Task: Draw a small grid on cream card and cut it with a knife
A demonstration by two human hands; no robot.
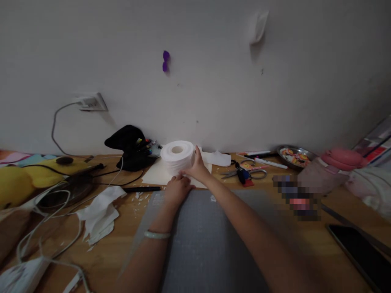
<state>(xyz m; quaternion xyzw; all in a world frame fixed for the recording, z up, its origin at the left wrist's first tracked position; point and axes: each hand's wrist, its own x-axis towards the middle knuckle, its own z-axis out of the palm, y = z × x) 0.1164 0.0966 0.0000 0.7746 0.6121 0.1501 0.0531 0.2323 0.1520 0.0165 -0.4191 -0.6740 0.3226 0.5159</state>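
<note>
Right hand (199, 167) on white roll (174, 165), left hand (178, 189) near

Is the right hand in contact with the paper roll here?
Touching. The head view shows it: the right hand curves against the right side of the paper roll, with no gap between skin and paper.

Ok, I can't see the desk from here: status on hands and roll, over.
Right hand against paper roll at its right side; left hand low in front. Roll upright on cream sheet. Scissors off right, clear of hands.
</note>
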